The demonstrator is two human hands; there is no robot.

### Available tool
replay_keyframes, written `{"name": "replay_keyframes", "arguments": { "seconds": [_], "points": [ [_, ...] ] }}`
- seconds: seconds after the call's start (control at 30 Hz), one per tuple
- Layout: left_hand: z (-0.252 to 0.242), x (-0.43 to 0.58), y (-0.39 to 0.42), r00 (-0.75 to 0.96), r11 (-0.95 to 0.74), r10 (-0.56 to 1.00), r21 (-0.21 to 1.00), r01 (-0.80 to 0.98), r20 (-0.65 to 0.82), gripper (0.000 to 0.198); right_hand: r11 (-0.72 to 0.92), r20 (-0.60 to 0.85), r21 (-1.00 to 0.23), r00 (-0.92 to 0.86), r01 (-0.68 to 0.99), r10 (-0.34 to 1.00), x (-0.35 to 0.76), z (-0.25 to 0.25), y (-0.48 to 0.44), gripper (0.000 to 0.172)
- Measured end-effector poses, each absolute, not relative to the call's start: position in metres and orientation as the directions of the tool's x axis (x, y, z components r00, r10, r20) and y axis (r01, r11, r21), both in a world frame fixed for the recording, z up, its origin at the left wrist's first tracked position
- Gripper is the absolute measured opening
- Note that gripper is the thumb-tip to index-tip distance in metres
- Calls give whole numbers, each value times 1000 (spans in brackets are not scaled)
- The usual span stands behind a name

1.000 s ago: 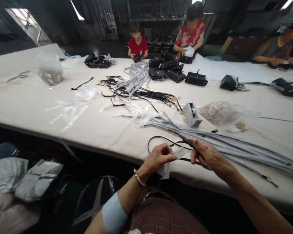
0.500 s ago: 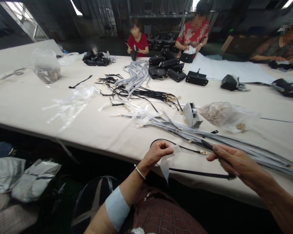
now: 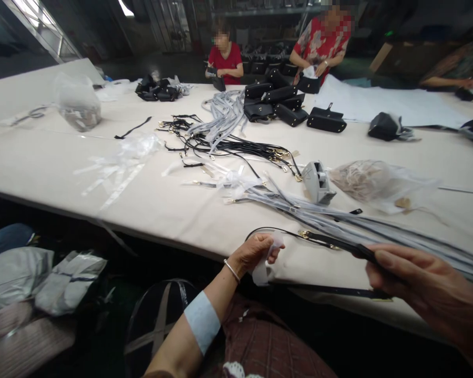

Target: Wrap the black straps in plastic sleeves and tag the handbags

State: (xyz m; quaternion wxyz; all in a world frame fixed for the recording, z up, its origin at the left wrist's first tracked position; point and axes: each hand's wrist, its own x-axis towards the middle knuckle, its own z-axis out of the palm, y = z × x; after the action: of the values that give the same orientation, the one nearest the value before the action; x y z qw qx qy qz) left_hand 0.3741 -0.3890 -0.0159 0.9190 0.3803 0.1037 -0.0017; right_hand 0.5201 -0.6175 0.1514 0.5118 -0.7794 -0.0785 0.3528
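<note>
Cream tabletop point(image 3: 43, 163) is stretching beneath the grey device point(image 3: 317, 184), black bags point(image 3: 281, 94) resting beyond it. Nearer you than that device, your right grip point(image 3: 421, 270) is pinching the black strap point(image 3: 349, 245), its gold clasp point(image 3: 304, 234) pointing leftward. Left of the strap, your left grip point(image 3: 257, 249) is clasping white film point(image 3: 261, 274). You should be keeping the strap straight, the film uncreased and the clasp from scratching neighbouring straps point(image 3: 323, 215). No brand, label or writing is showing legibly.

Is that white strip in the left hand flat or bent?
Bent: the white strip curls and hangs below the left hand instead of lying flat.
</note>
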Motion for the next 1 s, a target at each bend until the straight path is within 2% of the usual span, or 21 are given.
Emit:
{"name": "replay_keyframes", "arguments": {
  "seconds": [0.07,0.13,0.23,0.37,0.63,0.8,0.87,1.0],
  "points": [
    [-17,372,-392,982,712,32,694,106,-184,62,-437,-534,-834,693,-336,485,512,161,-612,47],
    [-18,371,-394,984,708,14,696,118,-180,59,-390,-530,-842,710,-373,464,499,174,-602,47],
    [-16,368,-395,989,700,-6,706,109,-146,56,-379,-521,-847,721,-372,457,479,194,-588,51],
    [-9,360,-394,989,680,-44,721,132,-139,62,-436,-536,-832,696,-343,477,466,205,-577,56],
    [-1,346,-393,990,675,-16,729,114,-140,68,-457,-516,-846,642,-276,567,464,197,-573,51],
    [0,340,-384,992,636,5,766,95,-127,70,-535,-478,-838,617,-107,625,471,192,-571,53],
    [4,336,-377,988,599,6,792,120,-155,66,-582,-445,-811,580,62,682,481,187,-573,54],
    [14,329,-366,965,488,-18,840,236,-261,46,-596,-390,-683,478,423,787,496,169,-577,50]
  ]
}}
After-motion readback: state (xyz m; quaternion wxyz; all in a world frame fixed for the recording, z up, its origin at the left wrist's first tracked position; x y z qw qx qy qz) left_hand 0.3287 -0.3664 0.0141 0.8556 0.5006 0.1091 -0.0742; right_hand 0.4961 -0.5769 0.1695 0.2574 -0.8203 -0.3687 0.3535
